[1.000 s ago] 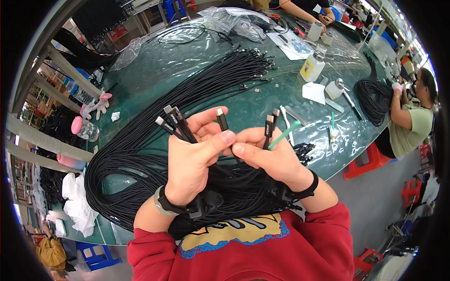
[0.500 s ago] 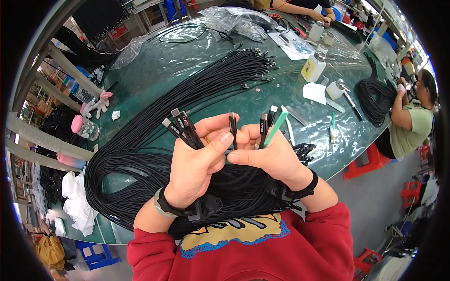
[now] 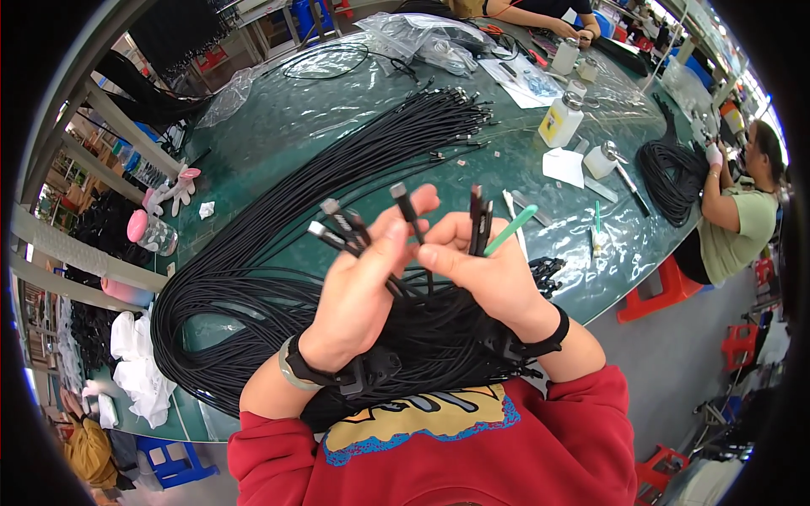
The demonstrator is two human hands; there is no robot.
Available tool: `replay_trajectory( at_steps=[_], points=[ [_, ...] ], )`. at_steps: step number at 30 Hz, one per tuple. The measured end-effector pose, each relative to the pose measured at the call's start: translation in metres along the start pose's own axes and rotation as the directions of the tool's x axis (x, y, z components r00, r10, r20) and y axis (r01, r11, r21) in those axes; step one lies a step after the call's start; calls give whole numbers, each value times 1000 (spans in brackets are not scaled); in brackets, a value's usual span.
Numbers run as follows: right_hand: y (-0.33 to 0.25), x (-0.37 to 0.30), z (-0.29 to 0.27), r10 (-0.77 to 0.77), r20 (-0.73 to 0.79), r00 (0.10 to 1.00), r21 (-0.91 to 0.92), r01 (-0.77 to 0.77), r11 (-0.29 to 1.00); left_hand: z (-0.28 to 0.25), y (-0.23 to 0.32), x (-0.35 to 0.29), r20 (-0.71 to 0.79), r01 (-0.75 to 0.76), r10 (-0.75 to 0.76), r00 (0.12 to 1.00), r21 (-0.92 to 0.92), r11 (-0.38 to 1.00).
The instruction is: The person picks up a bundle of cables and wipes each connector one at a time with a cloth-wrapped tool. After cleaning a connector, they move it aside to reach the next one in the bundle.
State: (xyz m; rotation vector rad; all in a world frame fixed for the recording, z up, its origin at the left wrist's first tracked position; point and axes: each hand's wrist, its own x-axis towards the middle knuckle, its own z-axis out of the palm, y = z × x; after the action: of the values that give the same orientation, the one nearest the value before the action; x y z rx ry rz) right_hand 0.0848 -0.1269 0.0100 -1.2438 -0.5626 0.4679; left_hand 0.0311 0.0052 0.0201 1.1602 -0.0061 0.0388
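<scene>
My left hand (image 3: 359, 291) is closed around several black cables, whose plug ends (image 3: 344, 229) fan out above the thumb. One more cable plug (image 3: 406, 207) stands up between my two hands, beside the left thumb and fingers. My right hand (image 3: 494, 274) is closed too, with black cable plugs (image 3: 479, 221) and a slim green stick (image 3: 513, 230) sticking up from its grip. Its thumb and fingertips reach toward the single cable. Under both hands lies a large looped bundle of black cables (image 3: 329, 173), its plug ends spread toward the far middle of the table.
White-capped bottles (image 3: 561, 118) and a white paper (image 3: 564, 167) stand and lie at the right of the green table (image 3: 261, 126). A jar with a pink lid (image 3: 152, 232) and white bags (image 3: 139, 379) are at left. Co-workers sit at the right and far side.
The single cable's plug has tilted left and turned between my hands. My left hand's plugs have shifted right and lower, and the green stick leans further to the right.
</scene>
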Motion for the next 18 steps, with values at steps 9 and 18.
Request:
replay_trajectory(
  at_steps=[9, 18],
  points=[
    [-7, -2, -1, 63, 51, 997, 65, -67, 996, -4, 13, 0, -61, 3, -7, 998, -71, 997],
    [-3, -1, -4, 115, 179, 977, 93, -134, 987, -7, 16, -5, -98, 8, -13, 995, -55, 998]
  ],
)
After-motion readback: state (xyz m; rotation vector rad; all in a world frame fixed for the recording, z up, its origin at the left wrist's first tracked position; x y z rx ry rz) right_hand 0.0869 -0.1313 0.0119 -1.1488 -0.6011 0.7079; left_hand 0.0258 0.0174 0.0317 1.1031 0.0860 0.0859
